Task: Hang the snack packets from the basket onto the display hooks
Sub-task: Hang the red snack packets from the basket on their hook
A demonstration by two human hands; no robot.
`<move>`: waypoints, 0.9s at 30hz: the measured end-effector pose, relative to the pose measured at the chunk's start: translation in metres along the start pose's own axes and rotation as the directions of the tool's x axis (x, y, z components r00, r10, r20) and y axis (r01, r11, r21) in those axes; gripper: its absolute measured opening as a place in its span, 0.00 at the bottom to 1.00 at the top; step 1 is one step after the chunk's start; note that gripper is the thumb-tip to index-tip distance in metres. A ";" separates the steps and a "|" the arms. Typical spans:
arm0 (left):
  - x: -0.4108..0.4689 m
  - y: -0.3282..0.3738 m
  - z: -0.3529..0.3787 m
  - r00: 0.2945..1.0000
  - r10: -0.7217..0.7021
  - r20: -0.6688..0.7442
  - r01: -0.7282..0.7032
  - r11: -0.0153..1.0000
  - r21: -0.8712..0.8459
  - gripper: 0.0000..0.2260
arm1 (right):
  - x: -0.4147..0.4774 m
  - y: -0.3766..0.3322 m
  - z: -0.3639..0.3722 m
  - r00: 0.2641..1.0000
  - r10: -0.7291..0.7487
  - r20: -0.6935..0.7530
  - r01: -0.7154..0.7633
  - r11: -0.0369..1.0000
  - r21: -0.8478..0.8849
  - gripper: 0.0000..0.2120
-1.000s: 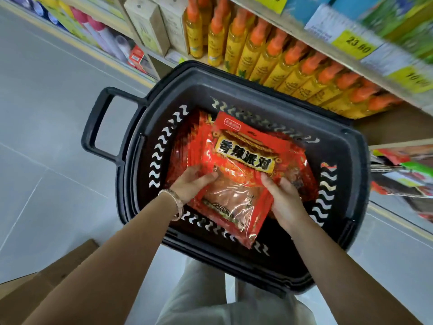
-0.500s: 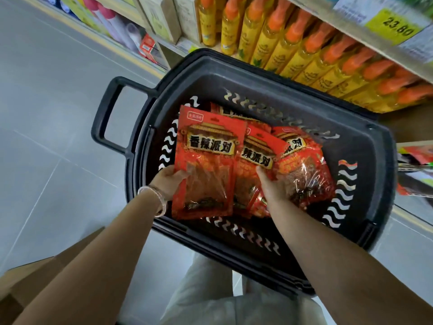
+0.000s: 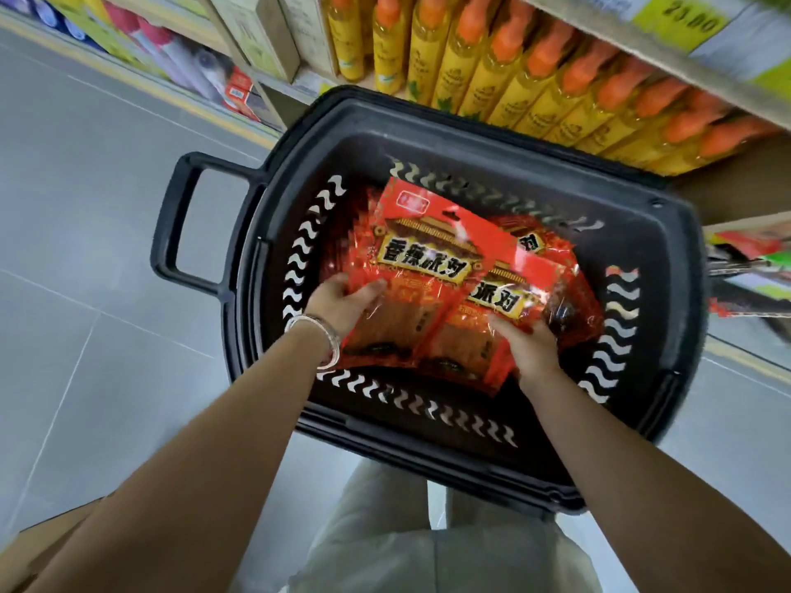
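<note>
I am gripping the front packet (image 3: 428,258) with my left hand (image 3: 342,299), thumb lying across its face and fingers tucked behind the lower left corner. My right hand (image 3: 528,344) is pinching the second packet (image 3: 492,318) by its bottom edge, thumb on top. The two red packets are overlapping, the front one lying over the second one's left side, and both are tilting up out of the pile (image 3: 569,301) at the bottom of the black basket (image 3: 428,117).

To do this step well, I am aiming to peel off a small, squared-up bunch, not a loose fan. That means sliding the two together until their top edges are lining up, so the hang holes are sitting one over another. I am also minding the slick film, which looks likely to slip, so a firm grip low down and a straight lift over the basket wall should serve best.

Beyond the basket, yellow bottles (image 3: 513,79) are filling the shelf. At the right edge something like hooks with hanging goods (image 3: 753,267) is showing, though it is too blurred to be sure.
</note>
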State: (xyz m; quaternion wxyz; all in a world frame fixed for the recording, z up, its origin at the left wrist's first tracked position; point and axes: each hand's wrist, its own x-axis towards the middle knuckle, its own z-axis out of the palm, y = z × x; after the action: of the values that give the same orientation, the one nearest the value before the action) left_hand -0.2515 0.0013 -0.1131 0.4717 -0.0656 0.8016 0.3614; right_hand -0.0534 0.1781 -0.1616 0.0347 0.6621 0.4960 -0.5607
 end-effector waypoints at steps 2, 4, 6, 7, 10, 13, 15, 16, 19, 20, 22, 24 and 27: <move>-0.009 0.013 0.001 0.990 0.139 0.009 -0.140 0.989 0.052 0.08 | -0.018 -0.002 -0.019 0.996 -0.081 0.037 0.081 0.997 0.009 0.12; -0.023 0.024 0.001 0.973 0.228 0.046 -0.231 0.969 0.090 0.11 | -0.037 -0.006 -0.035 0.992 -0.120 0.028 0.120 0.993 -0.014 0.08; -0.042 0.034 0.002 0.961 0.267 0.073 -0.274 0.953 0.132 0.08 | -0.055 -0.011 -0.051 0.989 -0.148 0.004 0.148 0.989 -0.029 0.10; -0.052 0.040 0.003 0.955 0.288 0.069 -0.295 0.943 0.154 0.05 | -0.064 -0.014 -0.060 0.987 -0.160 -0.010 0.159 0.987 -0.027 0.15; -0.085 0.057 0.011 0.946 0.324 0.015 -0.321 0.930 0.176 0.14 | -0.089 -0.021 -0.087 0.971 -0.231 -0.054 0.231 0.973 0.001 0.25; -0.123 0.079 0.029 0.917 0.399 -0.011 -0.387 0.896 0.218 0.15 | -0.116 -0.030 -0.120 0.935 -0.345 -0.084 0.343 0.938 -0.043 0.20; -0.151 0.095 0.047 0.883 0.469 0.000 -0.459 0.863 0.210 0.13 | -0.135 -0.036 -0.146 0.860 -0.489 -0.144 0.486 0.872 -0.057 0.19; -0.166 0.105 0.058 0.857 0.515 -0.003 -0.503 0.838 0.212 0.13 | -0.143 -0.038 -0.162 0.822 -0.535 -0.193 0.543 0.840 -0.017 0.17; -0.214 0.131 0.094 0.737 0.676 -0.025 -0.660 0.727 0.189 0.11 | -0.156 -0.035 -0.218 0.766 -0.565 -0.305 0.615 0.783 0.093 0.15; -0.233 0.139 0.109 0.695 0.718 -0.025 -0.705 0.689 0.167 0.10 | -0.161 -0.032 -0.240 0.752 -0.563 -0.343 0.630 0.767 0.123 0.16; -0.273 0.153 0.142 0.636 0.772 -0.016 -0.765 0.632 0.125 0.08 | -0.172 -0.027 -0.291 0.716 -0.552 -0.428 0.666 0.724 0.181 0.13; -0.309 0.169 0.174 0.593 0.804 -0.039 -0.802 0.594 0.064 0.08 | -0.186 -0.027 -0.338 0.648 -0.540 -0.537 0.707 0.689 0.159 0.11; -0.356 0.195 0.222 0.570 0.816 -0.091 -0.820 0.572 -0.006 0.07 | -0.204 -0.023 -0.406 0.558 -0.527 -0.641 0.768 0.621 0.159 0.13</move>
State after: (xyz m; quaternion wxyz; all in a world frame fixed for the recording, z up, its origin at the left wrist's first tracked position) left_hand 0.0134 0.2019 0.2091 0.2180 0.2867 0.7501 0.5546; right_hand 0.2428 0.3085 0.1582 -0.4636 0.5429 0.5636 -0.4156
